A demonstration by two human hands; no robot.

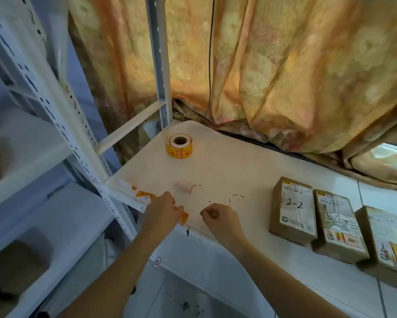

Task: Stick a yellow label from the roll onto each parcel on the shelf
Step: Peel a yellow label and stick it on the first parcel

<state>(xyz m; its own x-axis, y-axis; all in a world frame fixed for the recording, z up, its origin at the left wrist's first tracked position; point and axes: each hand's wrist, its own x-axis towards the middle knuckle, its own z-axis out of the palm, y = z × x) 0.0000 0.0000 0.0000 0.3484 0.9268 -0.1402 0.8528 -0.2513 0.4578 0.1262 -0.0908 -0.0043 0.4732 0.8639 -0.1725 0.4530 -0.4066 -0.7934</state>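
A roll of yellow labels [179,146] stands on end at the back left of the white shelf [227,171]. Three brown parcels lie in a row at the right: one marked "2-2" [293,210], a second [338,226], and a third [386,242] cut off by the frame edge. My left hand [162,212] is at the shelf's front edge, fingers pinched on a yellow label [184,218]. My right hand [220,220] hovers just to its right, fingers curled shut; I see nothing in it.
Yellow label scraps [144,194] are stuck on the shelf's front left corner. White slotted uprights [62,125] frame the shelf at the left. An orange curtain [284,65] hangs behind it. Lower shelves [43,226] sit below at the left.
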